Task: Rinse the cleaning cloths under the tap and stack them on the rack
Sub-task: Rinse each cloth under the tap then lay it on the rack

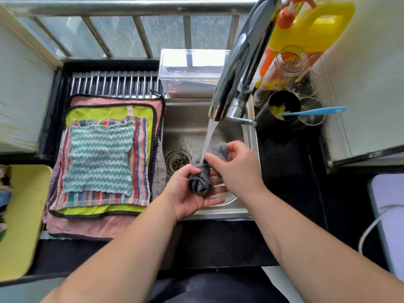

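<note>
— Grey cloth point(200, 182) is bunched over the sink point(188, 127), right under the water point(208, 138) from the tap point(240, 62). Left hand point(188, 193) cradles it, fingers curled round; right hand point(236, 167) pinches the upper end.

— Best open it out, I'd say, so water reaches the folds, then wring before adding it to the stack point(98, 158) on the rack point(113, 83).
</note>
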